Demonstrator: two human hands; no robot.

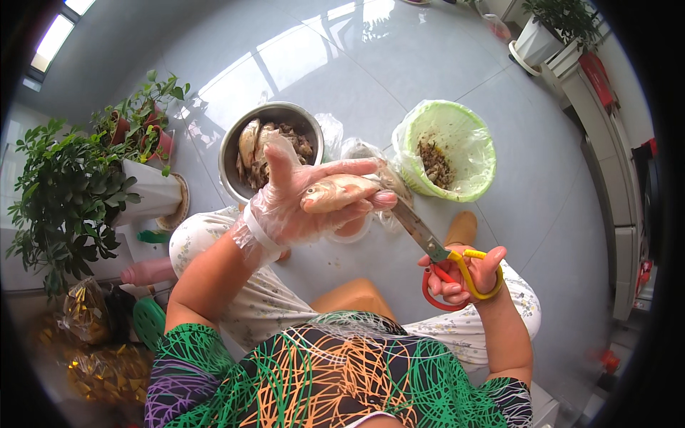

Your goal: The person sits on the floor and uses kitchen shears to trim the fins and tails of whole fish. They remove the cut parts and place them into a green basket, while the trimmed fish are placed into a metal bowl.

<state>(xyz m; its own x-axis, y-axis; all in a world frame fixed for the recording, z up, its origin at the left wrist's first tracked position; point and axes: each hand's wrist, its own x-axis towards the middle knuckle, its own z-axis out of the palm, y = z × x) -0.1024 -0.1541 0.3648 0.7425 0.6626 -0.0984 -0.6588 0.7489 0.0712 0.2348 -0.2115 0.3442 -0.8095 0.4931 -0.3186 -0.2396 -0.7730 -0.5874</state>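
Observation:
A small pale fish (340,192) lies across the upturned palm and fingers of my left hand (283,208), its head toward the thumb. That hand wears a clear plastic glove, held at the wrist by a white band. In my right hand (484,274), which is bare, is a pair of scissors (425,232) with one red and one yellow handle. Its blades reach up-left to my left fingertips by the fish's tail end; the fingers partly hide the tips. Just beyond my left hand stands a steel pot (226,166) holding several fish (249,142).
A green bin (484,171) lined with clear plastic holds brown scraps (434,163). Clear plastic bags (330,131) lie between pot and bin. Potted plants (59,198) and a pink bottle (147,271) are at left. Drawers (607,155) line the right side.

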